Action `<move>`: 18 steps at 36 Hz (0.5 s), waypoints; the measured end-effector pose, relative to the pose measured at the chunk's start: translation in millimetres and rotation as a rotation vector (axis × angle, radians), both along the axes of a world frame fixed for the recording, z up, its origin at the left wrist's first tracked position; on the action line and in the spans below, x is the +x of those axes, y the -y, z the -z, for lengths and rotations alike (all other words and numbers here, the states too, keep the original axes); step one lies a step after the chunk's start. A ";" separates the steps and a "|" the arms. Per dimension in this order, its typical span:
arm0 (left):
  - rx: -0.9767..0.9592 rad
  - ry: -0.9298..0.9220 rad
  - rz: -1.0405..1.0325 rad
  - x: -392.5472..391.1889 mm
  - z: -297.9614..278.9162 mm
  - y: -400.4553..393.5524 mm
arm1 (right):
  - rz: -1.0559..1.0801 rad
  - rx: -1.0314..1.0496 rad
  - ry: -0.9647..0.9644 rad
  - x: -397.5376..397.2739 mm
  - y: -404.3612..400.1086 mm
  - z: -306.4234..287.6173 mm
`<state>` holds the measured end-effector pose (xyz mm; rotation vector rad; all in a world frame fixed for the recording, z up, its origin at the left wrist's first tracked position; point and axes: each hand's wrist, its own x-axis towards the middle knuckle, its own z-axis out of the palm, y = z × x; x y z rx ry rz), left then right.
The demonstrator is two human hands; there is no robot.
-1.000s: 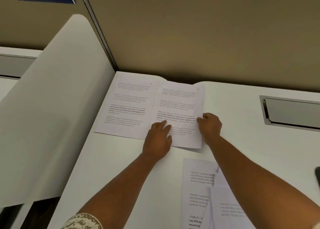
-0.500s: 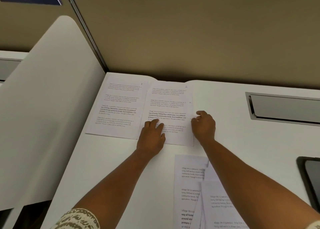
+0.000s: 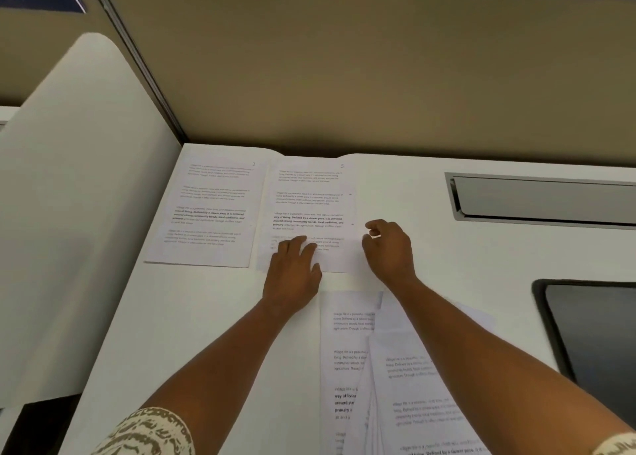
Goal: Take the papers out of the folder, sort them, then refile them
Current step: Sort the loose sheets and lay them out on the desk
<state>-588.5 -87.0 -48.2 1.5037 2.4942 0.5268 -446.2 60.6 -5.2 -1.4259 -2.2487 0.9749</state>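
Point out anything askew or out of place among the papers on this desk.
The near pile of papers is fanned and crooked, its sheets overlapping at different angles. The two sheets laid out at the back, and, lie flat and roughly square.

Bare white bench (image 3: 192, 317) open to the near left, below the two printed white sheets (image 3: 210, 207) laid side by side at the back. Walled at the rear by a tan fabric partition (image 3: 344, 76), on the left by a curved white divider panel (image 3: 69, 213). Bare strip right of the sheets, bounded by a recessed grey metal cable slot (image 3: 543, 198) and a dark flat tablet (image 3: 595, 334). Near centre blocked by a loose fanned pile of printed white papers (image 3: 347, 351) under the right forearm.
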 end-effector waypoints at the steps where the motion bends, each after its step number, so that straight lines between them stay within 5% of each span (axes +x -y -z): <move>1: 0.018 0.006 0.011 9.3 -2.1 2.0 | -0.011 0.009 0.002 5.9 2.9 -3.2; 18: 0.072 0.072 0.178 180.1 -14.6 62.0 | 0.155 -0.102 0.001 156.2 74.7 -21.4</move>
